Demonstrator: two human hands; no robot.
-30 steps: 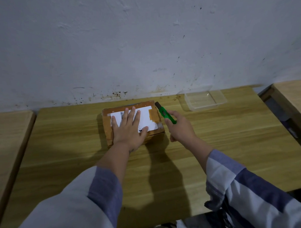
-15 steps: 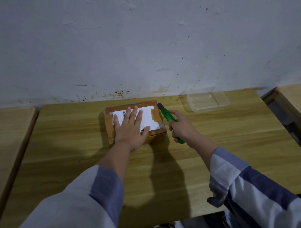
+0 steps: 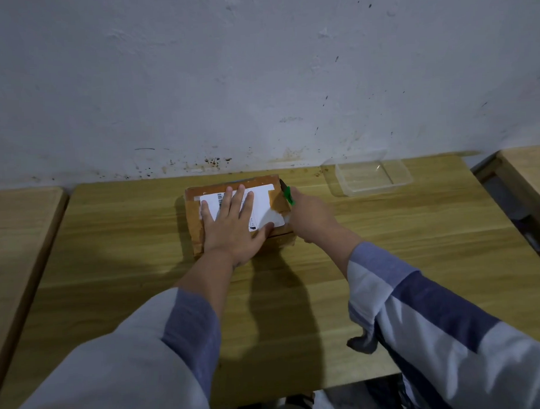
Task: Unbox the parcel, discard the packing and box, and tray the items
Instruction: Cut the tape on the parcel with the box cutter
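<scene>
A taped brown cardboard parcel (image 3: pixel 195 219) with a white shipping label lies flat near the back of the wooden table (image 3: pixel 386 249). My left hand (image 3: pixel 232 227) rests palm down on the label, fingers spread, pressing the parcel. My right hand (image 3: pixel 312 218) grips a green utility knife (image 3: pixel 288 195). The knife's dark tip is at the parcel's far right corner, along its right edge. A clear plastic tray (image 3: pixel 372 177) sits empty at the back right of the table.
A stained white wall runs right behind the table. Another wooden table (image 3: pixel 16 243) stands to the left across a narrow gap, and a third wooden table (image 3: pixel 527 167) is at the right. My shadow falls across the near middle of the table.
My right hand has moved in against the parcel's right side with the knife, its tip now at the far right corner. My left hand stays flat on the label.
</scene>
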